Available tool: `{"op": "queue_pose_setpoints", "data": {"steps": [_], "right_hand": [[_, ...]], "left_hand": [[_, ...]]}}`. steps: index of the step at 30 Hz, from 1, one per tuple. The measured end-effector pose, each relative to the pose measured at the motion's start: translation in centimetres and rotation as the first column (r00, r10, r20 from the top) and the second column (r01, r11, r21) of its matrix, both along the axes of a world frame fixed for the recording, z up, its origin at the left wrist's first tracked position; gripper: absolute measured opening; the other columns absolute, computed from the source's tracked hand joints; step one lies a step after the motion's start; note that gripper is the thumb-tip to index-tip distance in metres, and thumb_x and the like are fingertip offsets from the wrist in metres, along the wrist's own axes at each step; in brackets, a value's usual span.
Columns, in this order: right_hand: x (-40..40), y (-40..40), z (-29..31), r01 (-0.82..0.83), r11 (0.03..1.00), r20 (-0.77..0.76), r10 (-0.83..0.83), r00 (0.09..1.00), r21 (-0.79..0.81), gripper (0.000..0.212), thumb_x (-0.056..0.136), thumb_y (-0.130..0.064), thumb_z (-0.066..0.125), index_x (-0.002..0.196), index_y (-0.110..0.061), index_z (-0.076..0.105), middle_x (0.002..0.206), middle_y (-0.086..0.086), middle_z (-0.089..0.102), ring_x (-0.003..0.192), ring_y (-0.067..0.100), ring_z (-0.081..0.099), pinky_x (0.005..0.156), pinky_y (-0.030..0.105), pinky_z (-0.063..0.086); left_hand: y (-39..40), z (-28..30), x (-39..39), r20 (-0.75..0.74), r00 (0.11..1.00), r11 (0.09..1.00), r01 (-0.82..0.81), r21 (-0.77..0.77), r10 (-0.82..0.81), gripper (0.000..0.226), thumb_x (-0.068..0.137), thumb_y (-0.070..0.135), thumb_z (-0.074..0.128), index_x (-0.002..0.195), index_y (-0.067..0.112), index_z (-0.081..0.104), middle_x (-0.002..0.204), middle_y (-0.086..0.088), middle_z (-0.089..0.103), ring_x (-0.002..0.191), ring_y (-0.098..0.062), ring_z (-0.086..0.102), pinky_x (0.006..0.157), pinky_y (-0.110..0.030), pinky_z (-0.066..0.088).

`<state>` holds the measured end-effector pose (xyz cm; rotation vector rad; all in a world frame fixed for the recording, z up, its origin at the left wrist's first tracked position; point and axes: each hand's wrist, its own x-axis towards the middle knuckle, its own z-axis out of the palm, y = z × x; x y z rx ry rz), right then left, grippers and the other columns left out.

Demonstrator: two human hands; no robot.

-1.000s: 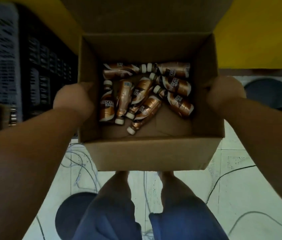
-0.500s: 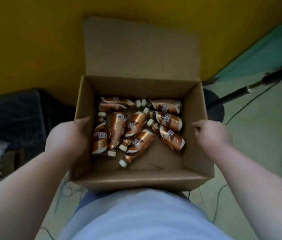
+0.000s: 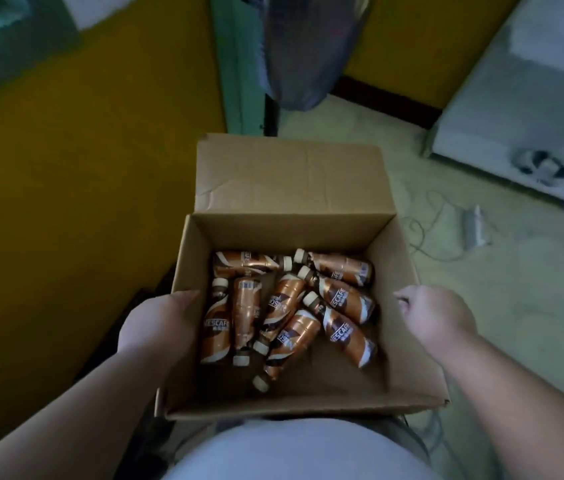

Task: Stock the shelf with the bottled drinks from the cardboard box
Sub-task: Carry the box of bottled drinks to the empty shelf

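the cardboard box is carried in front of the person's body, top flaps open, its far flap standing up beyond the bottles. the left hand is pressed flat against the outside of the left wall, thumb reaching to the top rim, fingers wrapped out of sight around the side. the right hand grips the right wall at its rim, fingers curled over the edge. both hands are closed on the box and neither has a bottle.

the bottled coffee drinks lie on their sides on the box floor, heaped toward the left and far part, with the near right corner of the floor bare. they lie between the two hands and below both. their long axes are mixed: the two leftmost run roughly near to far, one cap far and one cap near, just inside the wall that the left hand holds. one bottle by the far wall lies across the box, cap pointing left. the ones on the right slant with caps up-left.

no shelf shows here, only yellow wall, green floor and a cable. by my judgement the box must be set down before either hand can be freed. the left hand then has the shorter reach, to the leftmost bottle, and would close across its body.
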<state>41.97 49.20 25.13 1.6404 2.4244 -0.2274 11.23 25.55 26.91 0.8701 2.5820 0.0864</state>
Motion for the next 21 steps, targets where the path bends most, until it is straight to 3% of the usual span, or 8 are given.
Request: {"op": "queue_pose_setpoints", "data": {"steps": [6, 10, 13, 16, 18, 21], "right_hand": [[11.5, 6.7, 0.5, 0.243, 0.970, -0.014, -0.243, 0.970, -0.030, 0.031, 0.089, -0.032, 0.052, 0.115, -0.035, 0.068, 0.111, -0.002, 0.072, 0.098, 0.025, 0.066, 0.077, 0.028, 0.052], [18.1, 11.8, 2.3, 0.354, 0.935, 0.007, -0.354, 0.935, 0.021, 0.030, 0.090, -0.028, 0.054, 0.117, -0.033, 0.068, 0.112, 0.000, 0.071, 0.099, 0.025, 0.065, 0.079, 0.031, 0.051], [22.9, 14.3, 3.4, 0.463, 0.886, 0.017, -0.463, 0.886, 0.011, 0.030, 0.091, -0.025, 0.052, 0.116, -0.035, 0.067, 0.109, 0.003, 0.069, 0.097, 0.026, 0.064, 0.077, 0.033, 0.052], [27.3, 16.4, 3.6, 0.560, 0.827, -0.002, -0.561, 0.828, -0.040, 0.027, 0.091, -0.029, 0.051, 0.112, -0.031, 0.068, 0.104, 0.002, 0.068, 0.091, 0.023, 0.064, 0.073, 0.030, 0.050], [29.8, 17.9, 3.4, 0.602, 0.796, -0.005, -0.603, 0.798, -0.063, 0.024, 0.092, -0.031, 0.051, 0.109, -0.029, 0.068, 0.099, 0.001, 0.067, 0.085, 0.019, 0.063, 0.068, 0.028, 0.048], [33.3, 21.0, 3.0, 0.640, 0.766, 0.009, -0.641, 0.768, -0.066, 0.025, 0.092, -0.030, 0.051, 0.111, -0.030, 0.067, 0.099, 0.000, 0.068, 0.083, 0.017, 0.064, 0.067, 0.028, 0.051]], "left_hand": [[15.8, 1.2, 6.5, -0.051, 0.969, 0.970, 0.242, 0.037, -0.240, 0.049, 0.087, 0.021, 0.047, 0.130, 0.045, 0.049, 0.106, 0.002, 0.068, 0.069, -0.012, 0.052, 0.047, -0.024, 0.040], [25.4, 1.6, 12.2, -0.083, 0.938, 0.938, 0.343, 0.058, -0.337, 0.058, 0.082, 0.018, 0.054, 0.132, 0.046, 0.045, 0.105, 0.001, 0.067, 0.070, -0.011, 0.056, 0.055, -0.027, 0.054], [32.1, 2.8, 15.9, -0.107, 0.875, 0.874, 0.480, 0.074, -0.472, 0.051, 0.084, 0.024, 0.054, 0.130, 0.045, 0.046, 0.099, 0.003, 0.067, 0.067, -0.009, 0.054, 0.061, -0.031, 0.056], [39.1, 4.2, 19.5, -0.147, 0.759, 0.760, 0.647, 0.061, -0.634, 0.043, 0.087, 0.029, 0.048, 0.127, 0.042, 0.050, 0.104, 0.004, 0.068, 0.078, -0.014, 0.060, 0.067, -0.030, 0.052], [43.9, 4.4, 22.2, -0.152, 0.691, 0.696, 0.718, 0.025, -0.707, 0.047, 0.089, 0.025, 0.048, 0.133, 0.042, 0.046, 0.119, 0.002, 0.066, 0.094, -0.018, 0.063, 0.073, -0.031, 0.050], [51.3, 3.7, 25.9, -0.119, 0.644, 0.648, 0.762, 0.011, -0.756, 0.055, 0.087, 0.020, 0.051, 0.136, 0.044, 0.044, 0.131, 0.000, 0.059, 0.105, -0.021, 0.061, 0.071, -0.030, 0.048]]}}
